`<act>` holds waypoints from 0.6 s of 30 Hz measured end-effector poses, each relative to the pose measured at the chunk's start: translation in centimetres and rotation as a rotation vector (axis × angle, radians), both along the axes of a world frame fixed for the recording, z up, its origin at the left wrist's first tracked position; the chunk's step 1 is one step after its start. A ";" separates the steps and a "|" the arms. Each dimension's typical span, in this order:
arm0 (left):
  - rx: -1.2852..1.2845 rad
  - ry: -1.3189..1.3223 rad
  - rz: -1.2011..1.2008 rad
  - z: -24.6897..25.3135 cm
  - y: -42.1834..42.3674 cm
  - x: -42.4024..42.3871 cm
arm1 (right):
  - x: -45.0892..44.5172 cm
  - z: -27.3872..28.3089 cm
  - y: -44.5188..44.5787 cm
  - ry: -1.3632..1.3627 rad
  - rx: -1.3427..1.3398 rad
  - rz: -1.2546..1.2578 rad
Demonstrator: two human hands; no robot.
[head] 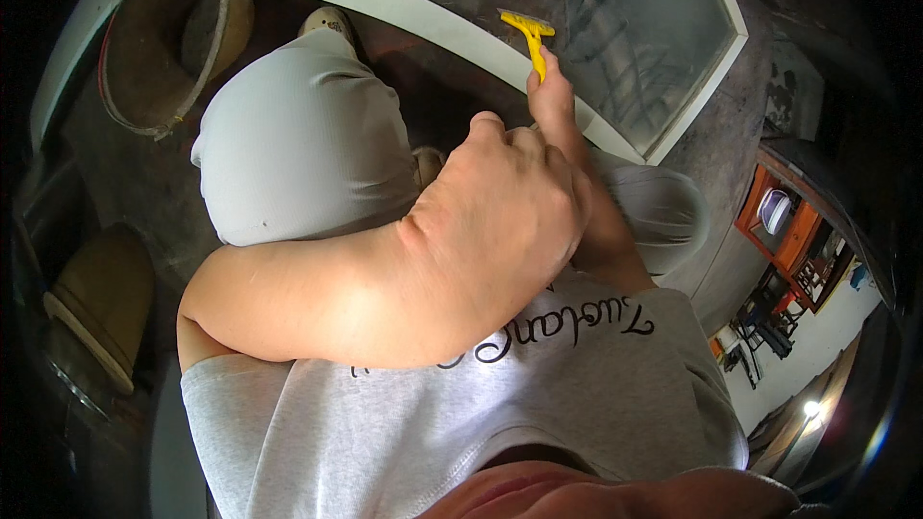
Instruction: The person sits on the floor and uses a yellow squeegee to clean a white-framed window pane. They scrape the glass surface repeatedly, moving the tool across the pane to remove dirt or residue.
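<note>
My right hand (554,97) grips the handle of a yellow plastic scraper (533,36) with a wide flat blade at its head. The scraper is over the dark, smeared glass pane (642,36) of a white-framed panel (447,21). My left hand (512,194) is much nearer to the camera, in front of my chest, its back towards me. Its fingers curl down beside my right forearm and are mostly hidden, so whether they hold anything does not show.
An open, worn bucket (162,43) lies tilted at the upper left. A brown rounded container (108,303) is at the far left. My bent knees flank the near edge of the frame. At the right stand a reddish wooden shelf (797,238) with a white tub, and clutter by a wall.
</note>
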State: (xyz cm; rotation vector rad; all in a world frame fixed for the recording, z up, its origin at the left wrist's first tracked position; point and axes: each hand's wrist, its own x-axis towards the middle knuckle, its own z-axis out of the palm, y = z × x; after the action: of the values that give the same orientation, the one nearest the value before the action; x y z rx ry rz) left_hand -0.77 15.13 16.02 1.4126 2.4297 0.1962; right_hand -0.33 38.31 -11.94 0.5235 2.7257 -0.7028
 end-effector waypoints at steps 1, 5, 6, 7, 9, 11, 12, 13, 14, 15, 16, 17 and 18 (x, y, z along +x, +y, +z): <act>-0.005 0.002 0.005 0.2 -0.1 0.2 | -0.3 -0.2 -0.2 0.011 -0.001 0.016; 0.017 -0.021 -0.025 -0.1 -0.2 0.0 | -2.4 -0.4 0.2 0.083 0.022 0.043; 0.026 -0.024 -0.037 -0.3 -0.1 -0.2 | -3.2 -0.3 0.5 0.081 0.042 0.037; 0.026 -0.027 -0.044 -0.4 0.0 -0.4 | -3.9 -0.2 0.5 0.080 0.051 0.037; 0.026 -0.023 -0.036 -0.3 0.0 -0.4 | -4.9 -0.2 0.2 0.056 0.075 0.024; 0.032 -0.004 -0.016 -0.4 -0.1 -0.3 | -5.2 -0.1 0.1 0.026 0.087 0.034; 0.042 -0.009 -0.002 -0.5 0.0 -0.2 | -5.1 -0.1 0.0 0.008 0.087 0.052; 0.053 -0.014 0.012 -0.6 0.0 -0.1 | -4.9 0.0 -0.1 -0.009 0.087 0.069; 0.060 -0.022 0.027 -0.7 0.1 -0.1 | -4.5 0.1 -0.3 -0.008 0.067 0.043; 0.047 -0.027 0.022 -0.5 0.0 -0.1 | -3.9 0.2 -0.5 -0.008 0.046 0.018; 0.034 -0.031 0.017 -0.2 -0.1 0.0 | -3.7 0.2 -0.7 -0.008 0.025 -0.006; 0.025 -0.038 0.006 -0.1 -0.1 0.0 | -3.7 0.1 -0.6 0.003 0.029 -0.008; 0.027 -0.033 0.006 -0.1 -0.1 0.0 | -3.9 -0.1 -0.4 0.013 0.032 -0.009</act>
State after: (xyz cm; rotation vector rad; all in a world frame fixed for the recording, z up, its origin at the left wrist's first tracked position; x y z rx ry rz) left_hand -0.81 15.02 15.94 1.4027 2.4131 0.2532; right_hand -4.18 37.87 -12.03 0.5402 2.7527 -0.6686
